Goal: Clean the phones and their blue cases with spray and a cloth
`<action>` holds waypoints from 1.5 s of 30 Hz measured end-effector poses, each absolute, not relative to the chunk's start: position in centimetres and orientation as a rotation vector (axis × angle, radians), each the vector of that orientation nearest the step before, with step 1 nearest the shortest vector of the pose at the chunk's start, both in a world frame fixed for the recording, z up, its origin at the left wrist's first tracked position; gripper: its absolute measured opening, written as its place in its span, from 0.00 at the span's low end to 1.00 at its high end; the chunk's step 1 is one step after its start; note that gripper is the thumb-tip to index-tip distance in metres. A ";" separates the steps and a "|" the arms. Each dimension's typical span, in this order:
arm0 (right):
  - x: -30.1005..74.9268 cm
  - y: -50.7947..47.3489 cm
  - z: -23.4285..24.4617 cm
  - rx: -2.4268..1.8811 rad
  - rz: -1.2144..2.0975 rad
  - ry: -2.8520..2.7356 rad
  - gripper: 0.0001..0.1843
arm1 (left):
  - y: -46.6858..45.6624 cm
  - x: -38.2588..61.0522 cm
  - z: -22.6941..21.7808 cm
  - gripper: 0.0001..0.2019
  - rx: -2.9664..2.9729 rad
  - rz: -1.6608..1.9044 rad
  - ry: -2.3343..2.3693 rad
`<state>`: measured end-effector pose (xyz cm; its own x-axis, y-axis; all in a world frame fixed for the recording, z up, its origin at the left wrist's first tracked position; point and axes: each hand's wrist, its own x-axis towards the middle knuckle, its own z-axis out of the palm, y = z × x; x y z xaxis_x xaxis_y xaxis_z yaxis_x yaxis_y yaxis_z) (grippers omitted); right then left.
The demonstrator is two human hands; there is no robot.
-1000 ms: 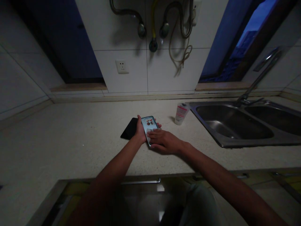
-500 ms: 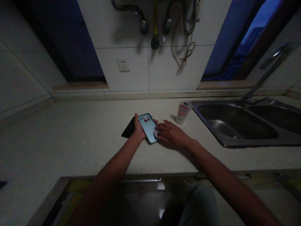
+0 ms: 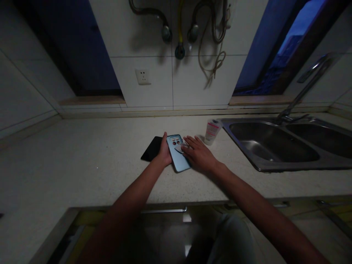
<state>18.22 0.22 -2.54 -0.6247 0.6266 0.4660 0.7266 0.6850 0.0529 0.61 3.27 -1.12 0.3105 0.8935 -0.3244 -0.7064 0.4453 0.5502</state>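
A light blue phone (image 3: 178, 157) lies back-up on the pale countertop (image 3: 96, 161), its camera cluster at the far end. My left hand (image 3: 164, 154) grips its left edge with thumb up and fingers wrapped round the side. My right hand (image 3: 198, 156) rests on the phone's right side, fingers stretched out toward the camera cluster, pressing a small pale wipe that is mostly hidden under the fingers. A flat black slab (image 3: 152, 148), like a second phone or a case, lies just left of my left hand.
A small white tube with red print (image 3: 212, 132) stands beside the steel double sink (image 3: 275, 146), whose tap (image 3: 305, 88) rises at the right. A wall socket (image 3: 143, 77) and hanging hoses (image 3: 192, 33) are on the tiled wall. The counter's front edge runs below my arms.
My right hand slid from the phone's near end up its right side to the camera end, fingers now stretched out. The left hand kept its hold; the phone turned slightly.
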 end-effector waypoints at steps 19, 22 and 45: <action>17.2 1.4 -1.8 -1.256 -0.241 -2.149 0.13 | 1.1 2.7 -1.0 0.30 0.418 0.883 0.616; 16.6 1.0 -1.6 -1.245 -0.127 -2.189 0.14 | 1.1 2.8 -1.0 0.29 0.383 0.884 0.613; 17.1 -1.3 0.3 -0.309 0.417 -2.718 0.11 | 2.7 1.5 -1.4 0.39 0.368 0.993 0.691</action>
